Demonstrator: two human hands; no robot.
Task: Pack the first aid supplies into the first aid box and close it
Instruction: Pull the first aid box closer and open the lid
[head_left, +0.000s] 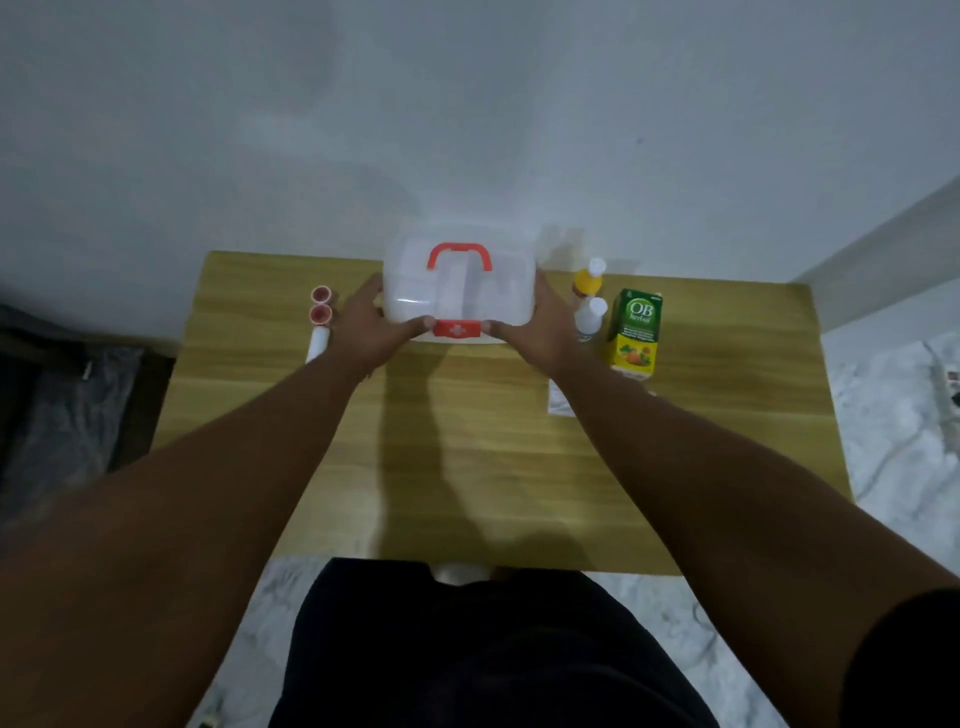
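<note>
Gripping the first aid box (460, 291) from both sides, the person is at the opening step: the lid is down and every supply I can see lies outside it. The left hand (363, 327) curls round the box's left wall, with its thumb laid along the front edge, just left of the red latch (457, 329). The right hand (540, 322) mirrors it on the right wall, thumb tip just right of the latch. Both hands hold the box and nothing else. It sits on the wooden table (467, 467) between the two sets of fingers, its red handle (460, 256) lying flat on the lid beyond the thumbs.

As I judge it, the next move calls for a thumb to slide inward onto the latch and release it while the other hand steadies the base, and then for the lid to swing up and away.

Just outside the left fingers stand two red-cored rolls (321, 304), with a white tube (317, 345) lying nearer the wrist. A white packet (561, 400) shows partly under the right forearm. Just beyond the right fingers stand a yellow bottle (588, 280) and a white bottle (589, 317), close enough that a sideways knuckle could tip them. The OB herbal carton (634, 332) stands further right. Whether the wall behind leaves the lid room to swing fully back, I cannot tell.
</note>
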